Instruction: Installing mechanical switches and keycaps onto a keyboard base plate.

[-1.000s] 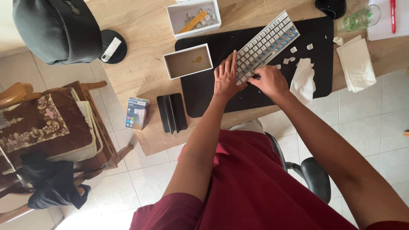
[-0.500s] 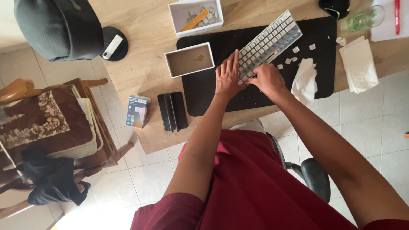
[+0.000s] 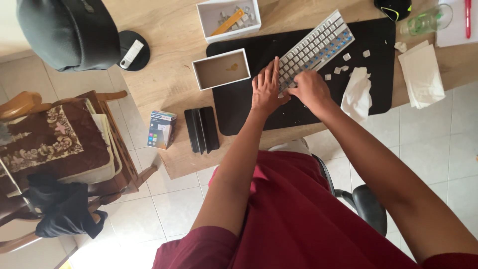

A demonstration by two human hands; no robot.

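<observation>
From your head camera, your left hand [image 3: 265,89] lies flat, fingers spread, on the near end of the keyboard [image 3: 314,49], which sits tilted on the black mat [image 3: 239,117] on the table [image 3: 169,65]. Your right hand [image 3: 309,89] is curled over the keyboard's near edge; I cannot tell what it pinches. Loose keycaps [image 3: 347,57] lie just beside it.

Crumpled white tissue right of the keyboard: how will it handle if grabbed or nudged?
The crumpled white tissue looks thin and creased, so probably floppy and very light. Lying on the black desk mat, it would likely slide or bunch rather than roll. Not fragile, though it may tear.
</observation>
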